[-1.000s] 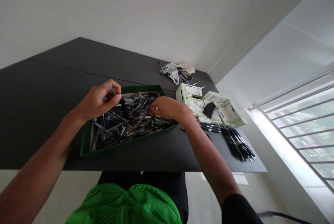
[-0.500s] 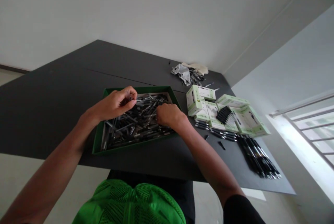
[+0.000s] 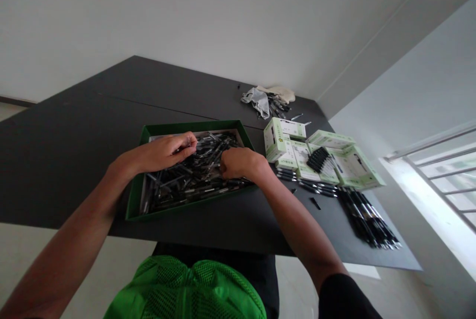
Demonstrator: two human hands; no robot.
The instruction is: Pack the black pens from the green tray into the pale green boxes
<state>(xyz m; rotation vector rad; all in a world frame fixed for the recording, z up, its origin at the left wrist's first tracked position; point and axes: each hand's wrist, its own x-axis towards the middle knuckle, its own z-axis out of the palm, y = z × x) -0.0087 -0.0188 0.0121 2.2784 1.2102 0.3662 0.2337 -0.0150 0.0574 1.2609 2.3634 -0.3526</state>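
Note:
A shallow green box (image 3: 134, 200) on the dark table holds a jumble of black and clear pens (image 3: 189, 180). My left hand (image 3: 169, 151) is over the box's left side, its fingers curled together and the thumb close to them; whatever they hold cannot be made out. Over the right side of the pile, my right hand (image 3: 240, 162) points down among the pens with its fingers curled inward. Its fingertips are hidden from the camera, and so is anything between them.
Right of the box stand pale green printed cartons (image 3: 275, 140), with a fan of pens (image 3: 319, 160) on them. Rows of black pens (image 3: 368, 220) lie near the table's right end. Behind are crumpled gloves (image 3: 258, 100) beside loose pens. A small black piece (image 3: 315, 203) lies in front.
My left hand has dipped lower over the pens, its fingers more tucked together. My right hand stays at about the same spot in the pile. The whole view has shifted slightly.

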